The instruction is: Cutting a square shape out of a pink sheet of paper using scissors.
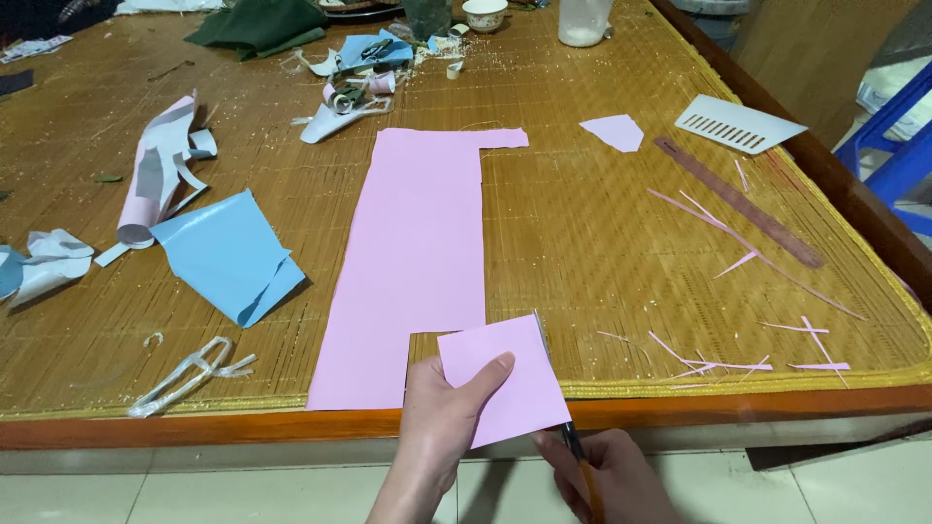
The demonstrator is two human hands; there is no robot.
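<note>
The left hand (442,412) pinches a small pink paper square (505,374) over the table's near edge, thumb on top. The right hand (612,475) is closed on scissors (568,427) — blade along the square's right edge. Beyond lies a large pink sheet (417,252) on the woven table mat (582,223) — pink slivers (738,364) scattered to the right.

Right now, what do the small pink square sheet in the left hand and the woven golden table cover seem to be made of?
Small pink square sheet: likely thin matte paper; it stays flat, edges crisp, as the left hand pinches it. Woven golden table cover: apparently a bamboo or reed mat; fine parallel strips with a slight sheen and a bound yellow border.
</note>
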